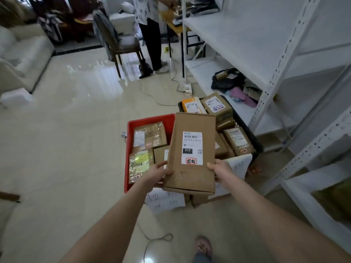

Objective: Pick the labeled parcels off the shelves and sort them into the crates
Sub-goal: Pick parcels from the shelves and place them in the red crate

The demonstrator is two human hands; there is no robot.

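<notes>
— Where's the parcel [190, 175]?
— A flat brown cardboard box with a white label, held above the crates. The left hand [159, 174] and right hand [222, 170] grasp its lower edges, fingers [210, 165] curled round.
— And below?
— A red crate [152, 118] and a black crate [247, 128], both plastic, holding taped cardboard boxes on the glossy floor [76, 130].
</notes>
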